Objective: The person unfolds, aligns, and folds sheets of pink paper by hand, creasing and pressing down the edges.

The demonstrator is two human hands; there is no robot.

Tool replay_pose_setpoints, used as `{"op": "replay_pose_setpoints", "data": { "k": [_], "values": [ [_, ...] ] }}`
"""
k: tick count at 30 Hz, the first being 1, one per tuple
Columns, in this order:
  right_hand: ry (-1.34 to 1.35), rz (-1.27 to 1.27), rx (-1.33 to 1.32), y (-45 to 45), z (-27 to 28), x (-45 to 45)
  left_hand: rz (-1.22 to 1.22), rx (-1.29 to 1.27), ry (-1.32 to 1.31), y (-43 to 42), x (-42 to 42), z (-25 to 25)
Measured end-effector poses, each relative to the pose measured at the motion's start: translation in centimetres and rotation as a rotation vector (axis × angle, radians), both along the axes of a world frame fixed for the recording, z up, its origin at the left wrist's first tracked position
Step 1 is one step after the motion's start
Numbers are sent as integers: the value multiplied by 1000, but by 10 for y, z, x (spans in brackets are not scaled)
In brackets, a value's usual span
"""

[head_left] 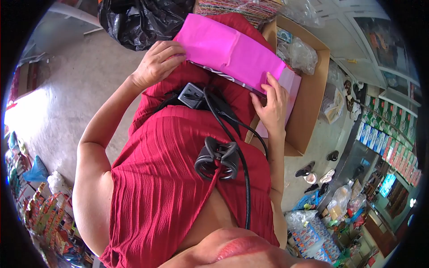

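A bright pink folded sheet [232, 49], of paper or thin cloth, lies across the lap of a red garment. White markings on a dark strip show along its near edge. My left hand [158, 62] is closed on the sheet's left end, its fingers bent over the edge. At the other end, my right hand [271, 100] rests fingertips on the sheet near its lower right corner, thumb apart from the fingers. Beneath that corner, a paler pink piece [291, 87] sticks out to the right. The sheet's underside is hidden.
To the right stands an open cardboard box [308, 116] with clear plastic inside. A black plastic bag [138, 27] sits at upper left, near a stack of colourful sheets [237, 10]. A black device [192, 95] with a cable [243, 165] lies at the waist. Shoes [306, 169] are on the floor.
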State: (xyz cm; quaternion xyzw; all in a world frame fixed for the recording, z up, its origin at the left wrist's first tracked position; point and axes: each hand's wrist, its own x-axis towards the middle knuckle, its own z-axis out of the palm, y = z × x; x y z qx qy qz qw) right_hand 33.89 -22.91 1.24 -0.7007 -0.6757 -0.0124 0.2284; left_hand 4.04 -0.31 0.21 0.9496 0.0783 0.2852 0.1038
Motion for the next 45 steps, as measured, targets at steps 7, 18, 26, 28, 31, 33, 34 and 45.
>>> {"op": "replay_pose_setpoints", "data": {
  "k": [7, 18, 26, 28, 31, 33, 34, 45],
  "values": [
    [-176, -66, -95, 32, 13, -34, 59, 27, -51, -5, 0, -3],
    [-239, -66, -180, 60, -3, -40, 355, -737, 214, -38, -62, -40],
    [-314, -162, -189, 57, -4, -38, 451, -621, 42, -25, -197, 181],
    [-332, -154, -185, 58, -7, -37, 387, -248, -384, -47, -191, 228],
    [-333, -170, -227, 61, 1, -43, 342, 75, -540, -54, -156, 252],
    [-357, -183, -215, 60, 3, -47, 309, 42, -413, -49, -153, 273],
    [-357, -188, -222, 60, 2, -48, 263, 8, -280, -46, -152, 281],
    [-323, -299, -304, 55, 10, -59, 322, -1265, 259, 11, -151, 91]
  ]
}}
